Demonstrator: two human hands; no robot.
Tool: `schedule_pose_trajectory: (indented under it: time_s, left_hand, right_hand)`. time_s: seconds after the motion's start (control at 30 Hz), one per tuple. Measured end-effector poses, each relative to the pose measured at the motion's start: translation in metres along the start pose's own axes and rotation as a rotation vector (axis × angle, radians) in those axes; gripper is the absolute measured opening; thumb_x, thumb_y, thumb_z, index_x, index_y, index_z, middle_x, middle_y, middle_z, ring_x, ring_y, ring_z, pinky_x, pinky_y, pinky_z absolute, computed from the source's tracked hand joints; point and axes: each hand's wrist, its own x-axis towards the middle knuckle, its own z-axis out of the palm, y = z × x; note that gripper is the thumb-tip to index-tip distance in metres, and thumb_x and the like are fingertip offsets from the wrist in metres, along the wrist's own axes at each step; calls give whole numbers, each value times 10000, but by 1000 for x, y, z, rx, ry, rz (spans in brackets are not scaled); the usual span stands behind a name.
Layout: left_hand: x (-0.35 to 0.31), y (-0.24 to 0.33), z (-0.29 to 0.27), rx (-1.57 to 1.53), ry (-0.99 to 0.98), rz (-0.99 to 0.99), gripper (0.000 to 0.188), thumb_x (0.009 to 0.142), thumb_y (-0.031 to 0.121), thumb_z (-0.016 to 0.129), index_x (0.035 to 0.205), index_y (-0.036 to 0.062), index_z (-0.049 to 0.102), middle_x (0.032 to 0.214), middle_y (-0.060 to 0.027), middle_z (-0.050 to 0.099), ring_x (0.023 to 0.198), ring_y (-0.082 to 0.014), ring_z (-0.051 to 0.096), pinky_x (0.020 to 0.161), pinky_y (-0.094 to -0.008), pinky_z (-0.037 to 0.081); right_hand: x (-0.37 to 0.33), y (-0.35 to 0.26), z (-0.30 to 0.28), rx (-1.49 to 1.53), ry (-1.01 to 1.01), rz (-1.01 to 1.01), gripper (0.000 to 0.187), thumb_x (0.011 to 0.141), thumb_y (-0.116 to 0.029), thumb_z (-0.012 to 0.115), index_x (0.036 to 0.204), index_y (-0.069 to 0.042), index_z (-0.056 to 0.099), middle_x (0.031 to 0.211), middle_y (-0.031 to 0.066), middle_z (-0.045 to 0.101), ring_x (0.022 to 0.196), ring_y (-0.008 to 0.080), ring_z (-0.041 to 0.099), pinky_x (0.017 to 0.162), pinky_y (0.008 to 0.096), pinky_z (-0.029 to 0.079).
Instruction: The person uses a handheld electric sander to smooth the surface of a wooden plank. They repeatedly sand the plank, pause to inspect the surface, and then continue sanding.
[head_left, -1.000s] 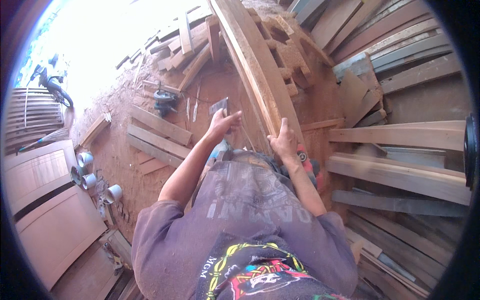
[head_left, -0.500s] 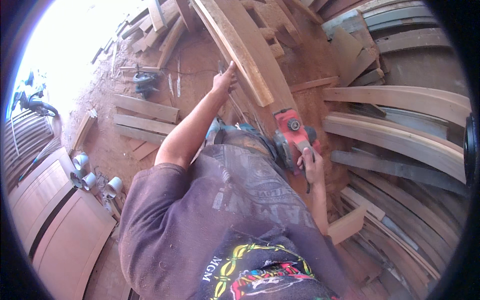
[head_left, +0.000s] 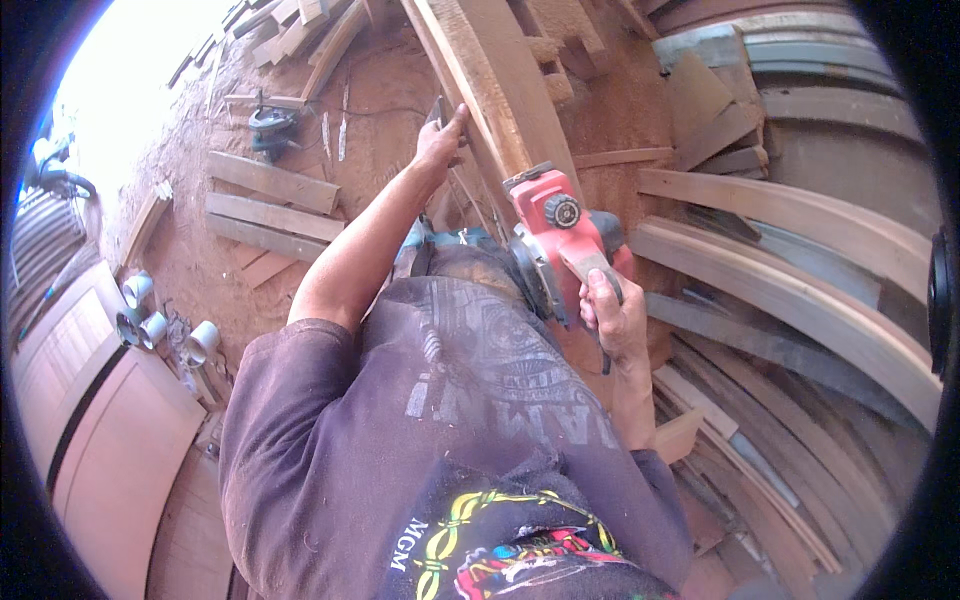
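Observation:
My right hand [head_left: 612, 318] grips the handle of a red electric planer [head_left: 560, 235], held up in front of my body beside a long curved wooden plank [head_left: 490, 80]. My left hand [head_left: 440, 142] is stretched forward and rests on the left edge of that plank, fingers curled on the wood. The plank runs from the top of the view down toward my waist. My purple shirt fills the lower middle of the view.
Curved wooden pieces [head_left: 800, 290] are stacked at the right. Loose boards [head_left: 265, 195] and a dark power tool [head_left: 270, 125] lie on the sawdust-covered ground at left. White pipe fittings [head_left: 160, 325] and wooden door panels [head_left: 110, 450] sit at lower left.
Both hands were on the plank a second ago. My right hand left it, took hold of the red planer and raised it toward the plank. The left hand stayed on the wood.

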Motion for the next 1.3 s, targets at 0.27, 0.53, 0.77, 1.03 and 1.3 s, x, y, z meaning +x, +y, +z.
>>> schedule_pose_trajectory:
  time_s: [0.27, 0.53, 0.77, 1.03, 1.3]
  left_hand:
    - [9, -16, 5, 51, 41, -15, 753, 943, 669, 740, 1258, -7, 640, 1166, -137, 691, 1019, -256, 683, 738, -455, 599]
    - [14, -14, 4, 25, 63, 29, 442, 953, 461, 748, 1167, 77, 704, 1039, -67, 739, 939, -199, 711, 683, -409, 579]
    - [8, -7, -3, 30, -18, -2, 553, 982, 595, 724, 1189, 82, 721, 1105, -72, 734, 1005, -203, 697, 698, -398, 563]
    - [7, -13, -3, 64, -53, -20, 657, 973, 677, 703, 1204, 62, 715, 1130, -82, 735, 1049, -218, 695, 705, -378, 549]
    - [6, -9, 1, 63, -6, 49, 622, 942, 604, 756, 1139, 17, 699, 993, -104, 728, 876, -218, 716, 651, -399, 602]
  right_hand:
    - [80, -68, 43, -91, -28, -93, 446, 1082, -439, 611, 835, -69, 634, 683, -32, 571, 536, 49, 518, 483, 233, 385]
    - [220, -181, 117, -114, -45, -316, 580, 1033, -583, 621, 781, -62, 662, 627, -33, 547, 497, 75, 516, 463, 286, 405]
    - [74, -57, 28, -238, -91, -221, 452, 1081, -454, 584, 833, -82, 648, 684, -51, 553, 553, 40, 492, 498, 251, 374]
    - [45, -44, 34, -156, 26, -67, 411, 1071, -378, 624, 835, -45, 666, 714, -26, 601, 575, 57, 530, 509, 260, 405]
    - [251, -198, 135, -156, -50, -408, 582, 1069, -564, 575, 904, -42, 772, 618, -40, 550, 498, 61, 515, 458, 284, 391]
